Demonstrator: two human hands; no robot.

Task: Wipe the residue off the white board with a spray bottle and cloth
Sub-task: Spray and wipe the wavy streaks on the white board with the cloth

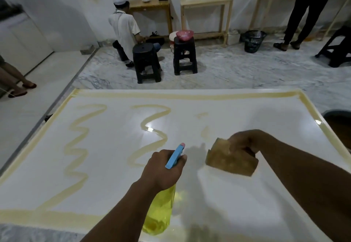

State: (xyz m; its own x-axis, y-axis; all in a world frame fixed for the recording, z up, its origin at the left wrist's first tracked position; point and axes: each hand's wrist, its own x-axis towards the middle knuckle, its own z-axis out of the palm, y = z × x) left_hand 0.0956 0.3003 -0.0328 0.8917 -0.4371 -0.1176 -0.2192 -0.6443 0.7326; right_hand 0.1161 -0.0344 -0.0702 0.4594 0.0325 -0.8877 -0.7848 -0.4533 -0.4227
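Now the left hand (163, 167) grips the translucent yellow plastic spray bottle (159, 213). At its three o'clock, the right hand's (243, 143) fingers (234, 147) clutch the stained brown cloth (228, 160), which rests on the glossy white board (114, 184). Best to mist the yellowish zigzag residue (164, 138) at eleven o'clock, then wipe with firm overlapping strokes.

Showing a makeshift workroom. Standing on marble floor (237, 70): bare wooden tables (207, 1), black plastic stools (145, 51), a bin (253, 42). Hanging behind: pale sheeting (245, 9).
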